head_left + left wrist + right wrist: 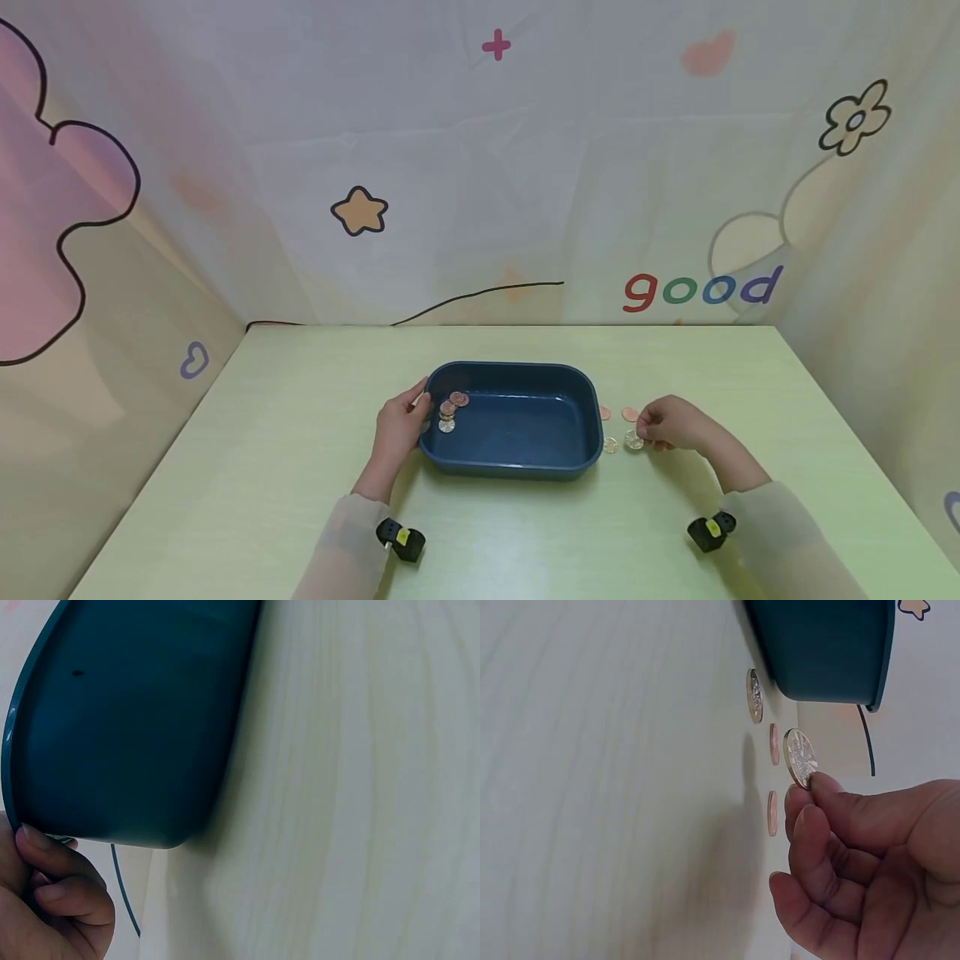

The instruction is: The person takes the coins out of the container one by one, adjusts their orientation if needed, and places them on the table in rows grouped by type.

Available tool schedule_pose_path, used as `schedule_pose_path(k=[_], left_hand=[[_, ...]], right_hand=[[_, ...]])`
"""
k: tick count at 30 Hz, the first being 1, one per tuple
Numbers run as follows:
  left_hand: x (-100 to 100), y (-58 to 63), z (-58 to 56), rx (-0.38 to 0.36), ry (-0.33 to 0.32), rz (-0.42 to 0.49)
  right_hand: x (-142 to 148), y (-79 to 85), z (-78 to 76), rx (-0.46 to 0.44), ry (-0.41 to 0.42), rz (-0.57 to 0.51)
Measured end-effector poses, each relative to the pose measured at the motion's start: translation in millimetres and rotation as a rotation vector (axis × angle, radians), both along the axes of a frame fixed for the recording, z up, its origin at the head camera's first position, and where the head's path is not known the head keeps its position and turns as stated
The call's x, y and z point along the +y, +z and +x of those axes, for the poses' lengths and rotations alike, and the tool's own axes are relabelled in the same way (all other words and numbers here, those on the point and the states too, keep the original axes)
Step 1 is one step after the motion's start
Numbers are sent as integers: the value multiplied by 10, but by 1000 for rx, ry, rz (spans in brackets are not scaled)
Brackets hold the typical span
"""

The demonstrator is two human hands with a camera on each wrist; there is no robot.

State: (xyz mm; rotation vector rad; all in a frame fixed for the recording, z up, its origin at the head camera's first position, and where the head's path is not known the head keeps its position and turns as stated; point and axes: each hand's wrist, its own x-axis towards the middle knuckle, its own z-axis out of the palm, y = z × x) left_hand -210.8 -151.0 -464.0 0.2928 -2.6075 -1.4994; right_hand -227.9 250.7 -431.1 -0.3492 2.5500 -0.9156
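A dark blue rectangular tub (510,471) stands on the table, several coins (447,408) lying inside at its left end. My left hand (401,425) holds the tub's left end, thumb at the rim; in the left wrist view the fingers (71,896) are curled there. Right of the tub, my right hand (675,423) pinches a shiny coin (800,757) between thumb and fingertips, above the table. Below it lie two copper-coloured coins (772,814) and a pale gold coin (754,696), the latter nearest the tub.
The pale green wood-grain table (262,467) runs back to a printed cloth backdrop (480,208), which also hangs along both sides. Black wrist cameras (402,539) sit at both sleeves.
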Motion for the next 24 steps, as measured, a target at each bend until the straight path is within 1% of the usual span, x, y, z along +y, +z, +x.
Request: schedule_pose_path(k=[3,10,18,24], left_hand=[[-2,-1,3,-1,-1,2],[-9,1,6,-1,-4,-2],[-6,-1,-1,-14,-4,0],[-13,-8,-7,-3,-5,-3]], right_hand=[[11,-29,-1,19,4,26],[22,-85,-12,20,-11,58],[38,-96,-38,33,-1,77],[29,-101,-64,20,-6,86]])
